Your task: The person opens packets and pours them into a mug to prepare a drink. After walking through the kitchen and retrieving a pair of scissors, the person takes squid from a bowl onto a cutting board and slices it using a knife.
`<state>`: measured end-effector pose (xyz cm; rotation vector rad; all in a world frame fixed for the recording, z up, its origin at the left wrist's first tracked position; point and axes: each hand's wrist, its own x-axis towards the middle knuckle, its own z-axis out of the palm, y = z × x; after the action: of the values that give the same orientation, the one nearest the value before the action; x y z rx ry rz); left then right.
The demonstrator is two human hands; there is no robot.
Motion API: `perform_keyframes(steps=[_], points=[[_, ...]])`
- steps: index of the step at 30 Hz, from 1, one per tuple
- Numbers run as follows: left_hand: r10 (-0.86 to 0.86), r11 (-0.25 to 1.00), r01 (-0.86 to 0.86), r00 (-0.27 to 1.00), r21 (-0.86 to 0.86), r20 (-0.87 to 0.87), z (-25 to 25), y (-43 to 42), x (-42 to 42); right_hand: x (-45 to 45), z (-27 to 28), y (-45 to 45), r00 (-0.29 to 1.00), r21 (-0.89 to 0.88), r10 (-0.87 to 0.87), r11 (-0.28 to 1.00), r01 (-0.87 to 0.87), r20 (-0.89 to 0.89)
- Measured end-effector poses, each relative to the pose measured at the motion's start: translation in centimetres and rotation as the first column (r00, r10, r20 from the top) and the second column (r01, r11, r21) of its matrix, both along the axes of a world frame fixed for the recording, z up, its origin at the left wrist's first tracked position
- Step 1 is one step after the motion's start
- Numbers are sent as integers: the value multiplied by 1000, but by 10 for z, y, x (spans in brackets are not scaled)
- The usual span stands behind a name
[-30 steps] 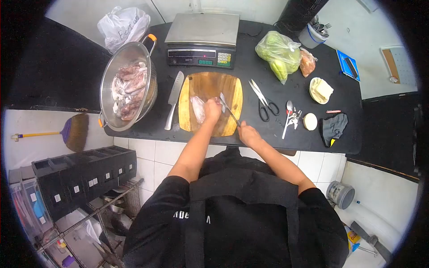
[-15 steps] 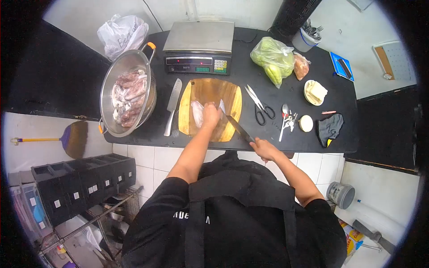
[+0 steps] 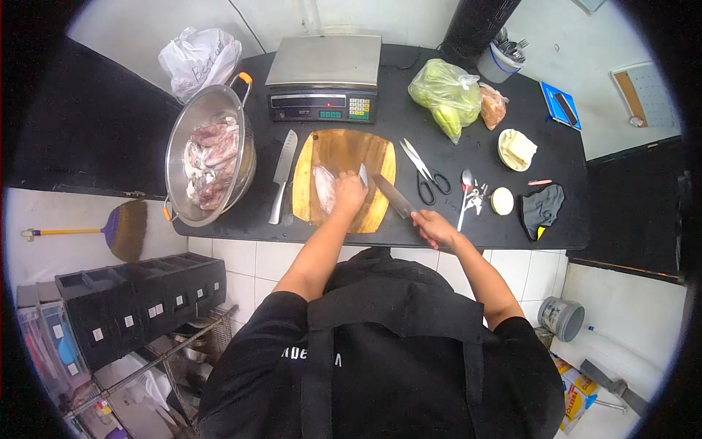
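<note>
On the wooden cutting board [image 3: 307,164] lies a pale, pinkish-white squid [image 3: 324,187]. My left hand [image 3: 350,193] is closed over its right part, fingers pressing it to the board. A small whitish tip [image 3: 363,174] pokes out beyond my fingers. My right hand [image 3: 436,228] grips the handle of a kitchen knife [image 3: 393,196]. The blade points up and left over the board's right edge, just right of my left hand. A second knife [image 3: 284,174] lies left of the board, and black-handled scissors [image 3: 424,172] lie to its right.
A steel colander [image 3: 172,150] of squid [image 3: 212,157] stands left. Behind the board is a digital scale [image 3: 322,62]. To the right are a bag of green vegetables [image 3: 442,95], a bowl [image 3: 504,157], a spoon [image 3: 464,197], a round white item [image 3: 502,201] and a black cloth [image 3: 541,211].
My right hand has moved slightly forward, away from my body, with the knife, and more of the blade's flat side shows. My left hand has shifted slightly right.
</note>
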<state>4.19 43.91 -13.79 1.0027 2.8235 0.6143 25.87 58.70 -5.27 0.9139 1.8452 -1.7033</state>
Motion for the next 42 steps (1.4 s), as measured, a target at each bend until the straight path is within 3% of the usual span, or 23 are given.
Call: perform_keyframes(steps=[7,9,10,12,17,19,20,22,25,26,27,29,31,32,34,35,36,37,38,39,40,41,42], points=[[24,995,-22,1000,-95,14,-31,-4,-23,0,-16,12,1000,11,26,1000,-27,10],[-29,978,-11,982,208,189,-26,-4,-30,-5,-20,14,1000,-61,8,998,-9,-15],[-34,979,-6,982,205,188,-24,-3,-35,-8,-23,14,1000,-64,3,998,-4,-16],[83,961,-185,903,207,421,-12,-3,-37,-16,-25,7,998,-111,32,993,-38,-58],[128,961,-200,932,189,339,-14,-3,-35,-28,-10,-11,996,-70,74,995,-77,-45],[156,952,-235,923,194,352,-15,-5,-33,-27,-1,-13,989,144,141,981,-133,-51],[149,960,-220,927,176,345,-7,-7,-30,-24,-5,-12,987,143,154,979,-146,-50],[166,961,-229,925,154,341,6,-9,-26,-17,-15,-8,882,662,441,712,-232,-164],[172,969,-231,891,92,421,4,-3,-27,-20,13,-8,921,774,388,597,-212,-46],[107,968,-193,895,161,432,-13,-3,-28,-24,18,-9,935,780,354,580,-236,20],[43,961,-156,899,227,436,-9,-3,-25,-28,12,-10,925,778,380,577,-251,16],[-2,988,-70,883,138,468,16,-1,-14,-37,-6,-12,953,838,296,536,-106,-68],[-124,992,124,971,13,203,24,-2,-8,-48,-21,-22,945,859,297,510,-32,-141],[-147,983,169,954,-68,261,63,-3,-7,-58,-32,-28,933,860,308,510,6,-188],[-95,995,94,995,24,42,80,-10,-7,-75,-54,-37,895,877,409,478,-44,-178],[127,985,-126,992,118,5,58,0,-10,-80,-50,-51,859,889,422,452,76,-288],[337,913,-327,942,244,1,34,10,-13,-80,-68,-48,803,941,543,333,64,-247],[55,997,-61,989,-38,-139,56,-7,-18,-84,-79,-41,789,938,576,346,-1,-212],[141,973,-160,982,166,122,50,-10,-24,-85,-73,-52,868,962,485,272,-34,-107],[21,928,-132,953,348,304,106,-47,-15,-85,-59,-65,876,967,469,255,-11,-113],[-1,960,-21,997,280,77,110,-73,-7,-80,-79,-56,832,995,554,100,-24,-36],[-55,982,79,988,169,-141,112,-96,0,-79,-60,-71,759,995,645,80,58,-96],[-27,964,44,997,261,-70,119,-127,8,-84,-53,-87,671,984,721,137,112,-176]])
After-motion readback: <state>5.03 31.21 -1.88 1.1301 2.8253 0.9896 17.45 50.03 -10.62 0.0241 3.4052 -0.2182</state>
